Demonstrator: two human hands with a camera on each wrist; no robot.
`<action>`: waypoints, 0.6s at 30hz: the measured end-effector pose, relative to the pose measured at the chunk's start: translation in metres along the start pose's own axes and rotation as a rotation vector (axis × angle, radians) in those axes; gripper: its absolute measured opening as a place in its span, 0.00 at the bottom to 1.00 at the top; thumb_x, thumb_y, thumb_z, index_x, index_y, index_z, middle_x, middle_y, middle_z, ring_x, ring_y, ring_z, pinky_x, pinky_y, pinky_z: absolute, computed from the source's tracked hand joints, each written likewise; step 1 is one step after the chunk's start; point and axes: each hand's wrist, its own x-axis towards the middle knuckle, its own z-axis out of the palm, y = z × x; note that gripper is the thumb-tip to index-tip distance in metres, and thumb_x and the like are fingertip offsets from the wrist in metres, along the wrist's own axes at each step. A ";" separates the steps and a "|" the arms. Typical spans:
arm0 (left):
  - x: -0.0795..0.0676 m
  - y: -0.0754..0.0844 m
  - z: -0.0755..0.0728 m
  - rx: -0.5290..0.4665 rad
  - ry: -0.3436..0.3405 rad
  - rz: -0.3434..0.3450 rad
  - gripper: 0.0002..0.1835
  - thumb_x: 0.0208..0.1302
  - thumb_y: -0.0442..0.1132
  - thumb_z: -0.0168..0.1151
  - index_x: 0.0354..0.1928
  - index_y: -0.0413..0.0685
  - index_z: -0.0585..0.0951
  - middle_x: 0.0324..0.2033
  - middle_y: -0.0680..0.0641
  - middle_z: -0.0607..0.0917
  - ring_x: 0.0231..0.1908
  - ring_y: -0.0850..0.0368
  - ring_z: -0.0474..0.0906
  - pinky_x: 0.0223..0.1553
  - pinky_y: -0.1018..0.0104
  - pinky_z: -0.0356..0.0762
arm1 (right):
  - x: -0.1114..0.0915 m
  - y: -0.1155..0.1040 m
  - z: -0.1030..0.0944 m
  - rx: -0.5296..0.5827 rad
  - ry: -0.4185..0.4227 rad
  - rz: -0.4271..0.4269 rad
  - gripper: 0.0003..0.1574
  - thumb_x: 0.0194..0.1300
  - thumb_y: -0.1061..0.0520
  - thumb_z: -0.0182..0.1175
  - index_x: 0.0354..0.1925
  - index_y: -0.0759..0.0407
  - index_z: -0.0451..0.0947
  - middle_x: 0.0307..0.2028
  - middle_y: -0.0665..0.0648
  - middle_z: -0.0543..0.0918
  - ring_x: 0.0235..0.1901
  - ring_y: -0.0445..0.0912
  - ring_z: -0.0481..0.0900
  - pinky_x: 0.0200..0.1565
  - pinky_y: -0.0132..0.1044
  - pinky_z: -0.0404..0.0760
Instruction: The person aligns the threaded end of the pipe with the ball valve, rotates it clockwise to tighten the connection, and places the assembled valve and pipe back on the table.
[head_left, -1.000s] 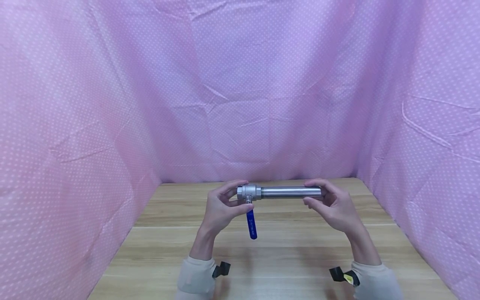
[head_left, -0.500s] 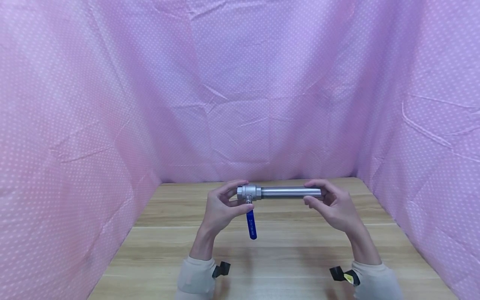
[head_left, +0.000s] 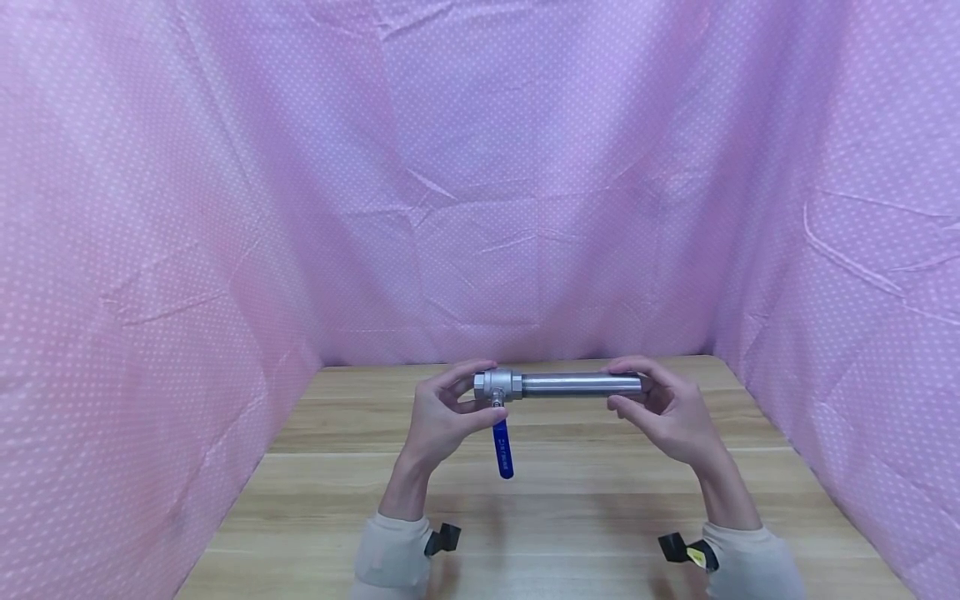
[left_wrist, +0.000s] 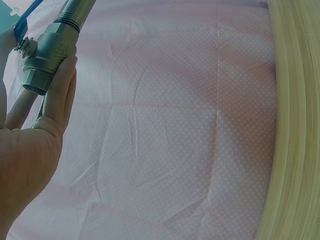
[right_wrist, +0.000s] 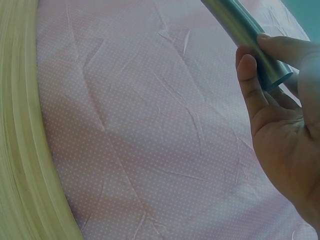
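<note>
A silver ball valve [head_left: 498,383] with a blue lever handle [head_left: 502,450] is held by my left hand [head_left: 441,417], fingers behind its body and thumb at the base of the lever. The lever points toward me. From the valve's right end runs a shiny metal pipe [head_left: 573,384], level and in line with it; some thread [left_wrist: 70,19] shows at the joint in the left wrist view. My right hand [head_left: 670,412] grips the pipe's far right end between thumb and fingers. In the right wrist view the pipe's plain open end [right_wrist: 282,79] sits between thumb and fingers.
Valve and pipe are held up over a wooden table [head_left: 555,533]. Pink dotted cloth [head_left: 480,183] hangs behind the table and along both sides. Black camera mounts [head_left: 444,539] are strapped to both wrists over light sleeves.
The right fingers shift very slightly along the pipe's end. The left hand and the valve stay where they were.
</note>
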 end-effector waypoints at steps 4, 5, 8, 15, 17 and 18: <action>0.000 0.000 0.000 -0.001 0.005 -0.003 0.35 0.55 0.21 0.82 0.67 0.36 0.86 0.62 0.48 0.88 0.61 0.58 0.91 0.62 0.56 0.95 | -0.001 0.003 0.000 0.041 -0.010 -0.027 0.34 0.56 0.90 0.66 0.61 0.78 0.80 0.60 0.53 0.88 0.39 0.40 0.91 0.38 0.28 0.94; 0.000 0.000 0.000 0.000 0.006 -0.005 0.35 0.55 0.21 0.82 0.67 0.36 0.86 0.62 0.47 0.88 0.61 0.58 0.91 0.62 0.56 0.95 | -0.001 0.004 0.000 0.051 -0.012 -0.038 0.34 0.56 0.90 0.66 0.61 0.79 0.80 0.60 0.54 0.88 0.39 0.40 0.91 0.38 0.28 0.93; 0.000 -0.001 0.000 0.005 0.006 -0.011 0.34 0.55 0.22 0.82 0.67 0.36 0.86 0.62 0.46 0.88 0.61 0.58 0.91 0.62 0.57 0.95 | -0.002 0.005 0.000 0.057 -0.014 -0.050 0.34 0.56 0.90 0.65 0.61 0.79 0.80 0.59 0.55 0.87 0.40 0.38 0.91 0.38 0.27 0.93; 0.001 -0.002 0.000 0.004 0.005 -0.001 0.34 0.55 0.21 0.83 0.67 0.37 0.86 0.62 0.45 0.87 0.61 0.58 0.91 0.62 0.56 0.95 | -0.002 0.001 0.000 -0.010 0.005 0.014 0.33 0.58 0.88 0.67 0.60 0.76 0.81 0.57 0.48 0.88 0.38 0.36 0.90 0.36 0.27 0.93; 0.001 -0.002 0.000 0.002 0.005 0.000 0.35 0.55 0.21 0.83 0.67 0.36 0.86 0.63 0.43 0.87 0.61 0.58 0.91 0.62 0.56 0.95 | -0.001 0.000 0.000 -0.030 0.010 0.037 0.32 0.58 0.87 0.68 0.61 0.76 0.81 0.55 0.46 0.89 0.38 0.36 0.90 0.36 0.28 0.93; 0.001 -0.002 -0.001 0.002 0.004 0.004 0.35 0.55 0.21 0.83 0.67 0.36 0.86 0.63 0.42 0.87 0.61 0.58 0.91 0.62 0.56 0.95 | -0.001 0.000 -0.001 -0.035 0.012 0.044 0.32 0.59 0.87 0.68 0.61 0.76 0.81 0.55 0.45 0.89 0.37 0.36 0.90 0.36 0.28 0.93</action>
